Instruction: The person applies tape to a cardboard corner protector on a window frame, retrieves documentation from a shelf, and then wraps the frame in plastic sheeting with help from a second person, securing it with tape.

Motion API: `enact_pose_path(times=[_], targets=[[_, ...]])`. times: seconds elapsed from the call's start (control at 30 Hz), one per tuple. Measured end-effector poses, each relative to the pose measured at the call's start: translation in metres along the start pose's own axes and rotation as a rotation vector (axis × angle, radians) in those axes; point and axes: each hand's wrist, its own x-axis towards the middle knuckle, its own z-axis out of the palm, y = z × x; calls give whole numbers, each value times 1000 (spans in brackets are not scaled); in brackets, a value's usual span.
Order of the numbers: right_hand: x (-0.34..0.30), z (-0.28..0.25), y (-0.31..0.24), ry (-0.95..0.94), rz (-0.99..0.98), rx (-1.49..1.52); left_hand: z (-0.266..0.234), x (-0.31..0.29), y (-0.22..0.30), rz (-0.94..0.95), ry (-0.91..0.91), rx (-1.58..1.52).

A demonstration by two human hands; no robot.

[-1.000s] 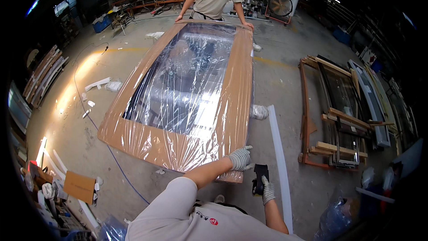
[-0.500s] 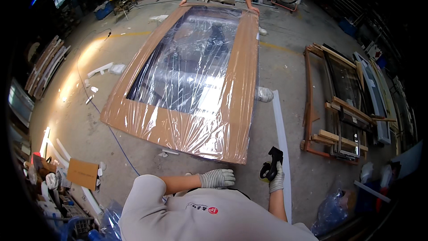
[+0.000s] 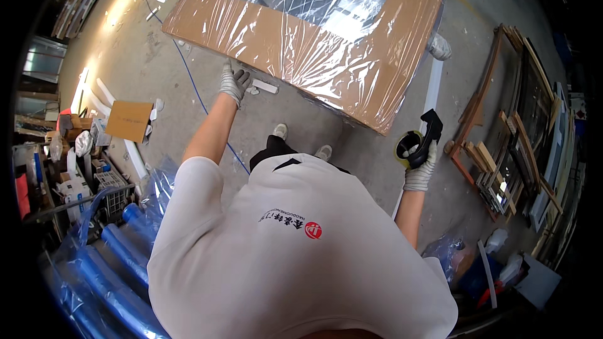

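A large framed panel [image 3: 264, 31] lies in front of me, its glass middle edged with brown cardboard and wrapped in shiny clear film. My left hand [image 3: 233, 84], in a striped grey work glove, is just below its near left edge. The fingers are spread and nothing is in them; I cannot tell whether they touch the panel. To the right of the near corner, my gloved right hand [image 3: 422, 172] grips a black tape dispenser [image 3: 431, 127] with a roll of tape in it. The dispenser is apart from the panel.
Window frames and wooden bars [image 3: 515, 144] lie on the right. A long white strip [image 3: 433, 85] runs along the floor beside the panel. At left are a cardboard piece [image 3: 129, 119], a blue cord [image 3: 191, 78], cluttered boxes and blue wrapped rolls [image 3: 110, 276].
My view has tilted down, and the person at the far end is out of sight. My left hand has moved from my waist out toward the panel's near edge, its fingers opening. The dispenser stays in my right hand.
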Motion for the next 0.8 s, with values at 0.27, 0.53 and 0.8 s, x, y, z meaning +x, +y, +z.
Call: enact_pose_path(times=[0.27, 0.53, 0.8], targets=[[-7, 25, -7, -203, 23, -33, 56, -115, -125, -628, -644, 350], [-37, 80, -12, -639, 115, -414, 101, -153, -86, -645, -1195, 420], [-18, 154, 20, -801, 60, -1186, 113, -123, 5, 83, -1213, 1148]])
